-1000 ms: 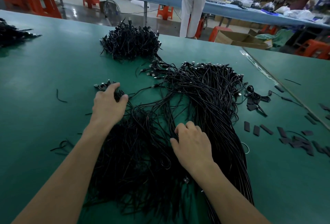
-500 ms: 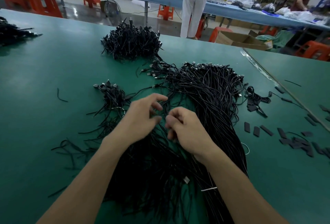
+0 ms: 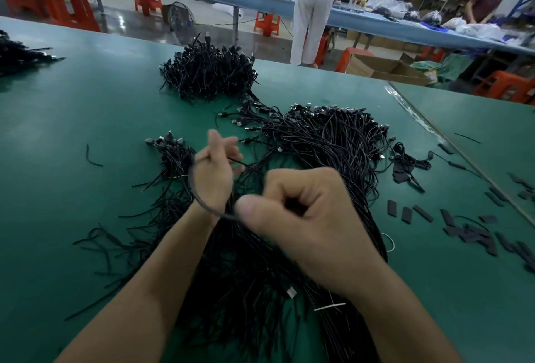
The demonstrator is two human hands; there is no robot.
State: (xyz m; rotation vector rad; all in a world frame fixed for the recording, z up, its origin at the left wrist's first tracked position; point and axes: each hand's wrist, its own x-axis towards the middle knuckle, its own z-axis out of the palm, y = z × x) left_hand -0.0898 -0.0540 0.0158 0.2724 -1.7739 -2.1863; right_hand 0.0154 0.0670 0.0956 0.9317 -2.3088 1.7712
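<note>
A large loose pile of black cables (image 3: pixel 333 142) with metal plugs lies on the green table (image 3: pixel 72 131) and runs back under my forearms. My left hand (image 3: pixel 215 168) is raised above the pile, fingers pointing away. One black cable (image 3: pixel 199 200) loops round its back and wrist, and another stretch of it passes between the fingers. My right hand (image 3: pixel 304 212) is a blurred fist closer to me; thumb and fingers pinch the near end of that same cable.
A small bunch of cables (image 3: pixel 173 154) lies left of my left hand, a coiled heap (image 3: pixel 208 73) further back. Short black sleeve pieces (image 3: pixel 469 232) are scattered right. More cables (image 3: pixel 17 55) lie at the left edge. A person (image 3: pixel 312 15) stands beyond the table.
Both hands have risen off the pile. They met over the middle, then the right hand drew one cable toward me, and it now wraps round the left hand.
</note>
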